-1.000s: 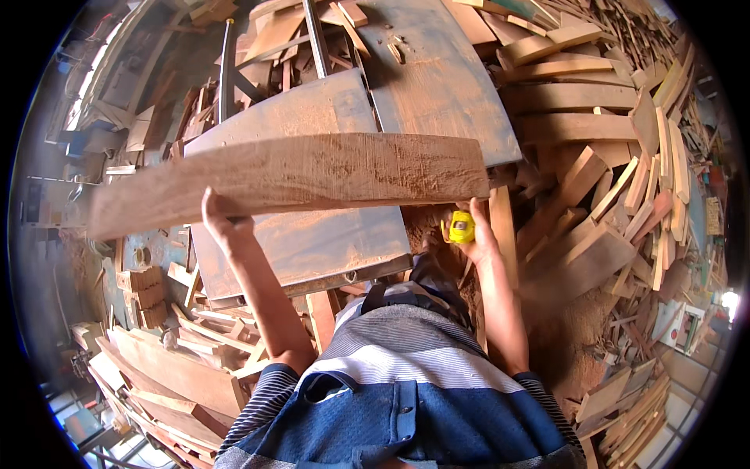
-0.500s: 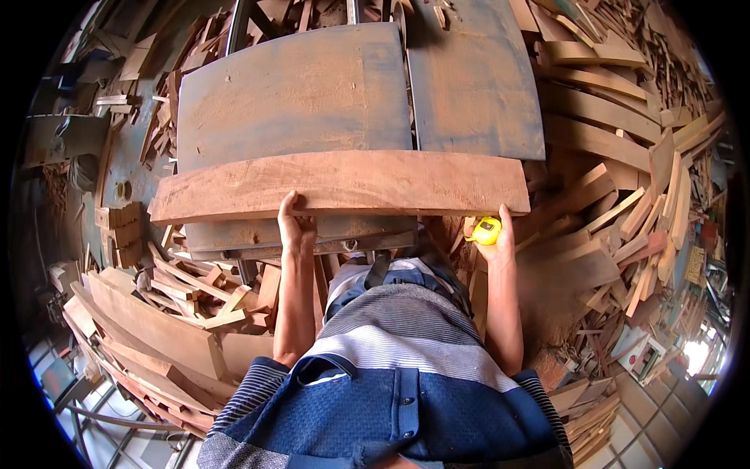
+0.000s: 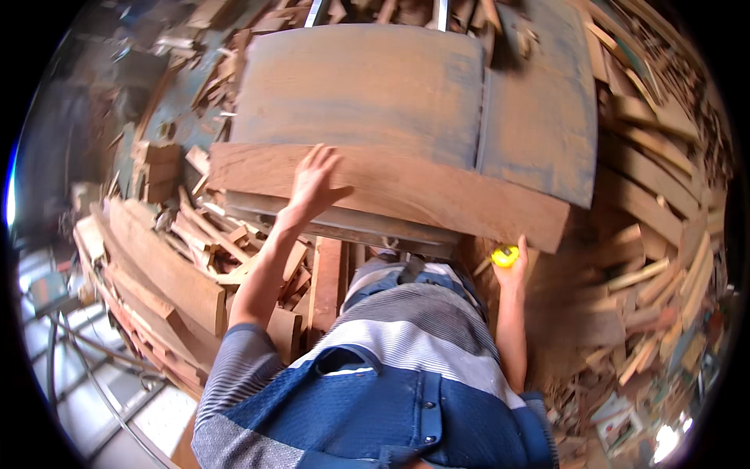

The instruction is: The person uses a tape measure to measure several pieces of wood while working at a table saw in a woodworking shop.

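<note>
A long reddish-brown wooden plank [image 3: 422, 187] lies across the near edge of a dusty metal machine table [image 3: 359, 86], its right end nearer to me than its left. Fingers spread, my left hand [image 3: 316, 184] is over the plank's left half; whether the palm rests on the wood I cannot tell. My right hand [image 3: 512, 270] is by the near edge at the plank's right end. It is closed around a yellow tape measure [image 3: 505, 255], with one digit pointing up toward the plank. No blade stretches out of the tape's case that I can see.
A narrow slot [image 3: 480, 117] divides the table top. Stacked boards [image 3: 168, 266] and offcuts pile up at the left. More curved wood pieces [image 3: 648, 172] heap at the right. Two metal rails [image 3: 443, 14] stick out beyond the table's far side.
My left hand has let go of the plank's near edge and opened over its face. My view has shifted and turned, so the plank now slants down to the right. The right hand keeps the tape measure.
</note>
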A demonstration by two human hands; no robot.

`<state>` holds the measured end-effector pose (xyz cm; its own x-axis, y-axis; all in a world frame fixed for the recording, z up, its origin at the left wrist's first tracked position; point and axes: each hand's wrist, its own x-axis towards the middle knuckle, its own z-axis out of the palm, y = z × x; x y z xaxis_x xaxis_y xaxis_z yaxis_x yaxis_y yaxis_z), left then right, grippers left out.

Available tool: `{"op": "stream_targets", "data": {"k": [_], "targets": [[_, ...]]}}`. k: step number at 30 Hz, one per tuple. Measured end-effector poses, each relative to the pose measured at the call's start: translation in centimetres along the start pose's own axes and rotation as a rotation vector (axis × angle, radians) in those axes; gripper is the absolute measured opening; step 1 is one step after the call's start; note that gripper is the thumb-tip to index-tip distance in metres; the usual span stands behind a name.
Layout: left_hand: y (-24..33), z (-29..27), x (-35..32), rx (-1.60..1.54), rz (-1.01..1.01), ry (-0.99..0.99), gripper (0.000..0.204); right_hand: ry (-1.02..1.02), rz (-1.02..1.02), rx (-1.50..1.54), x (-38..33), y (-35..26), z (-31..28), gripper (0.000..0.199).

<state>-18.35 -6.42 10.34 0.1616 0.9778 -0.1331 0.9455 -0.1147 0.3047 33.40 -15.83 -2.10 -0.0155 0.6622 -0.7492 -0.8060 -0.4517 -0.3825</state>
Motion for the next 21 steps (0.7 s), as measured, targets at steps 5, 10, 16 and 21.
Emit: {"op": "stream_targets", "data": {"k": [5, 10, 16, 21], "targets": [[0.9, 1.6, 3.8, 0.086, 0.19, -0.1, 0.086, 0.057, 0.005, 0.016, 0.3, 1.4, 0.5, 0.046], [0.7, 2.5, 4.7, -0.031, 0.193, -0.165, 0.086, -0.005, -0.032, -0.064, 0.4, 0.3, -0.1, 0.049], [1.4, 4.6, 3.0, -0.025, 0.292, -0.054, 0.076, 0.111, -0.129, -0.047, -0.3, 0.2, -2.0, 0.054], [6.4, 6.9, 0.0, -0.111, 0.308, -0.001, 0.068, 0.211, -0.149, -0.078, -3.2, -2.3, -6.9, 0.051]]}}
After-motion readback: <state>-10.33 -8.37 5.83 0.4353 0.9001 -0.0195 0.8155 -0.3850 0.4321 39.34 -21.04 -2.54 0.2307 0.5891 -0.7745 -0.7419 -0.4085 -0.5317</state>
